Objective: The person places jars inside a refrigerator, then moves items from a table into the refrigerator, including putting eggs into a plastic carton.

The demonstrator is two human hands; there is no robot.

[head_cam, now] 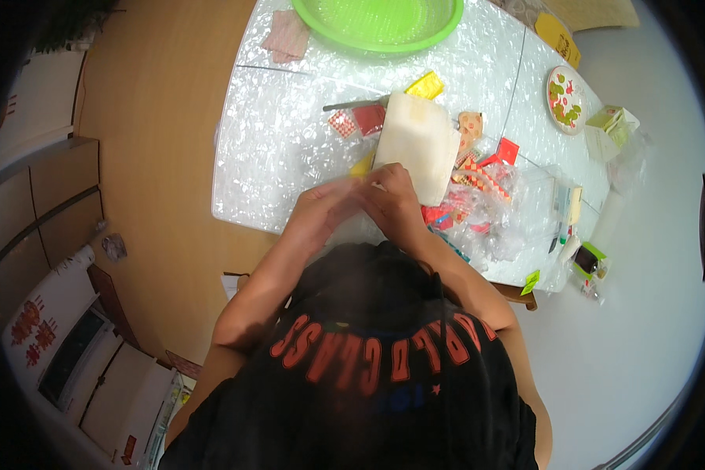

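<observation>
My left hand (329, 202) and my right hand (395, 197) meet at the table's near side, fingers bent and fingertips together. A small yellow piece (362, 165) shows just beyond the fingertips; blur and the fingers hide whether it is gripped. Beside my right hand lies a cream rectangular slab (420, 141). A long grey flat tool (352, 106) reaches the slab's far left edge. Near it are a dark red packet (369, 119) and a red-and-white checked packet (342, 124). At the slab's far end lies a bright yellow packet (425, 86).
A green plastic basket (382, 26) and a pink cloth (288, 36) occupy the far side. Clear plastic bags (493, 217) and several packets lie right of the slab. Farther right are a patterned plate (566, 100) and a tissue box (608, 132). Clear sheeting covers the table (270, 158).
</observation>
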